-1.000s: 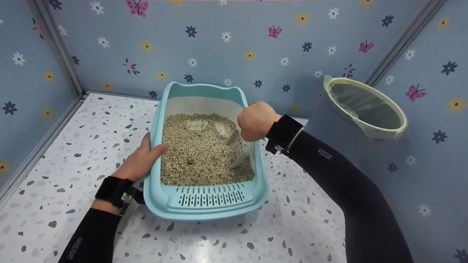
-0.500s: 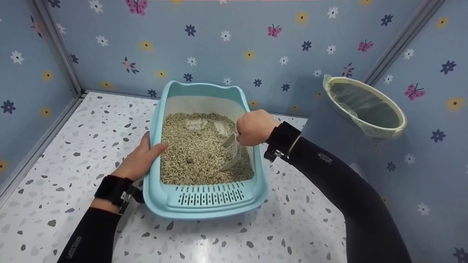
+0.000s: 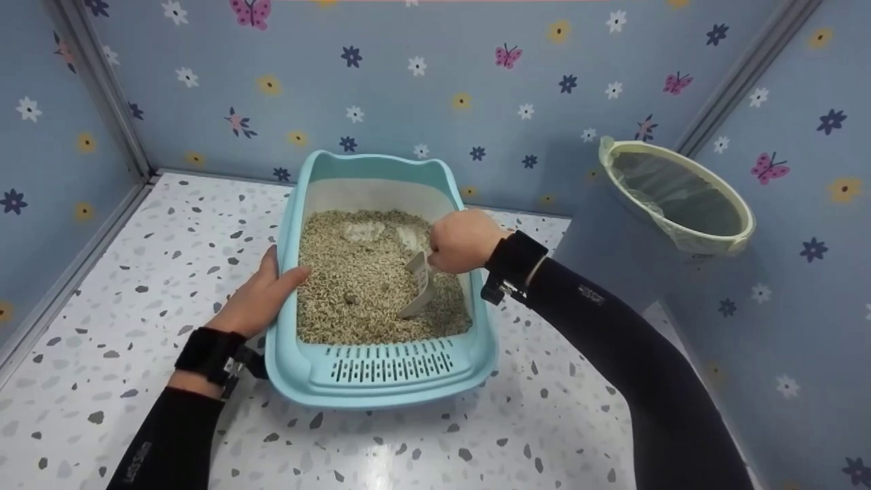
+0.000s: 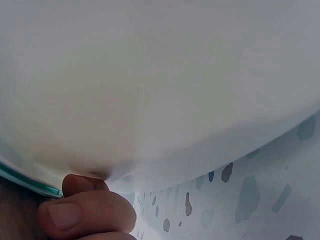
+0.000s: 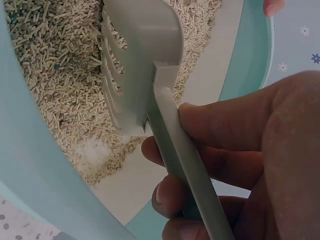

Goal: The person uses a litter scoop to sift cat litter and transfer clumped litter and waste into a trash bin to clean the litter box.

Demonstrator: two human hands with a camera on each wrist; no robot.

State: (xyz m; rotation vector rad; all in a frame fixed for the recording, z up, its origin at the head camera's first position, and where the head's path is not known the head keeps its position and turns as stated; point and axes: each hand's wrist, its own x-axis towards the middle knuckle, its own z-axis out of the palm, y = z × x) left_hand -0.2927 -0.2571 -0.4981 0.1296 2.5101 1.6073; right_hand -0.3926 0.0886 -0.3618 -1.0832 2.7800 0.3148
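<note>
A light blue litter box (image 3: 381,396) holds tan pellet litter (image 3: 354,265), with a small dark clump (image 3: 351,299) on its surface. My right hand (image 3: 466,241) grips the handle of a pale slotted litter scoop (image 3: 420,289), whose blade stands tilted in the litter near the right wall. In the right wrist view, thumb and fingers wrap round the scoop's handle (image 5: 187,160). At the left rim, my left hand (image 3: 255,296) holds the box, thumb over the edge. The left wrist view shows its curled fingers (image 4: 95,212) against the box's pale outer wall (image 4: 150,90).
A bin (image 3: 616,238) with a cream rim and thin liner bag stands at the right. Flower-patterned panels (image 3: 381,88) enclose the back and sides. Beneath the box lies a speckled white surface (image 3: 136,272). Two whitish bare patches (image 3: 364,232) show at the litter's far end.
My right hand has moved left and slightly down, drawing the scoop through the litter toward the middle of the box. The left hand keeps its hold on the rim.
</note>
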